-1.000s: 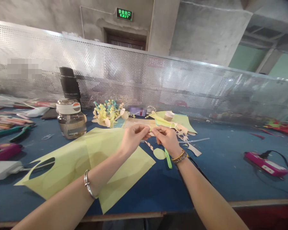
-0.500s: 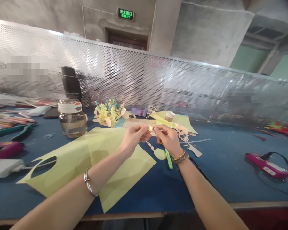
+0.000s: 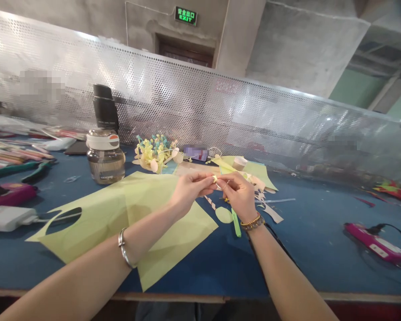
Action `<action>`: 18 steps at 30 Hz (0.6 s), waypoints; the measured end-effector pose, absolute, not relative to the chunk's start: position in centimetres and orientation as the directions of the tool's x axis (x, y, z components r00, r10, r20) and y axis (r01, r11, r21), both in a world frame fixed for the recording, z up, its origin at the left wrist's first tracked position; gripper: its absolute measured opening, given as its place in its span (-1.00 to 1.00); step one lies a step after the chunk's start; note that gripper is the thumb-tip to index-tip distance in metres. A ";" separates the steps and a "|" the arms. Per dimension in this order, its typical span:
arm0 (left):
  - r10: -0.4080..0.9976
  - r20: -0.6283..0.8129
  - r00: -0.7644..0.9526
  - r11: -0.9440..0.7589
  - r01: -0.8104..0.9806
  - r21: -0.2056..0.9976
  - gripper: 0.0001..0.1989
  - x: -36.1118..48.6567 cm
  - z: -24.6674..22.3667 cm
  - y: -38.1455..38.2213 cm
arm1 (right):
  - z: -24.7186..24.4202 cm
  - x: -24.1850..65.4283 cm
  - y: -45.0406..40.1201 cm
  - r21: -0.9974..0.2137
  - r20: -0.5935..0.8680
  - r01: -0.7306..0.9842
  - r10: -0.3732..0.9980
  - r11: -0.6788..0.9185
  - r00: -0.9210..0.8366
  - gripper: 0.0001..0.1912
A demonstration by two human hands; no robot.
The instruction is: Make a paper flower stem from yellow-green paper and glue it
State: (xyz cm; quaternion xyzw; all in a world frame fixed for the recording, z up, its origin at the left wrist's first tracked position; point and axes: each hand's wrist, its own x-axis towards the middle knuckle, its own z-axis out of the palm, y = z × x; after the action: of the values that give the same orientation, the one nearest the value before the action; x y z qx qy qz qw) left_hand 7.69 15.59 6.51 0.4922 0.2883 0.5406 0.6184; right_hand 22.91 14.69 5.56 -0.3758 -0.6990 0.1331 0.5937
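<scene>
Between the fingertips of both hands is a small pale-yellow piece (image 3: pixel 215 179), perhaps paper or felt; its exact shape is too small to tell. My left hand (image 3: pixel 193 187) pinches it from the left, thumb and fingers together. From the right, my right hand (image 3: pixel 236 191) pinches the same piece. Large yellow-green sheets (image 3: pixel 103 209) lie under and beside my left forearm, one with an oval cut out. Below the hands rest a pale-green disc (image 3: pixel 223 215), a striped stick (image 3: pixel 210 202) and a bright green cutter-like tool (image 3: pixel 236 224).
A bunch of yellow and blue crafted flowers (image 3: pixel 157 154) stands behind the sheets, near a phone (image 3: pixel 196 153). At left are a drink bottle (image 3: pixel 105 160), a white charger (image 3: pixel 10 218) and several pens (image 3: pixel 16 154). Cut scraps (image 3: pixel 270 211) and a magenta power strip (image 3: pixel 376 243) lie right.
The view has tilted and shifted slightly, so the scene sits a little further right. Both hands stay together on the small yellow piece, which appears turned, with less of it showing.
</scene>
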 end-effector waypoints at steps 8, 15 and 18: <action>0.951 0.145 0.275 -0.012 -0.434 0.901 -0.86 7.6 6.4 15.6 | 5.3 22.9 14.6 -0.470 0.831 0.518 0.557 0.715 -0.015 -0.90; 0.954 0.151 0.259 -0.032 -0.415 0.909 -0.90 7.6 6.6 15.5 | 5.4 22.8 14.4 -0.403 0.862 0.569 0.507 0.717 -0.029 -0.91; 0.954 0.150 0.258 -0.029 -0.421 0.907 -0.90 7.6 6.4 15.7 | 5.4 22.6 14.3 -0.384 0.873 0.577 0.487 0.721 -0.028 -0.91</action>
State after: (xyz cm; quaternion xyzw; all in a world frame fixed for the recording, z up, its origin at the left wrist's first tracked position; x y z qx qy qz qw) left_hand 7.64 15.65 6.44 0.4724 0.2826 0.5397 0.6370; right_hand 22.64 14.32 5.39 -0.3714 -0.7159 -0.0381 0.5901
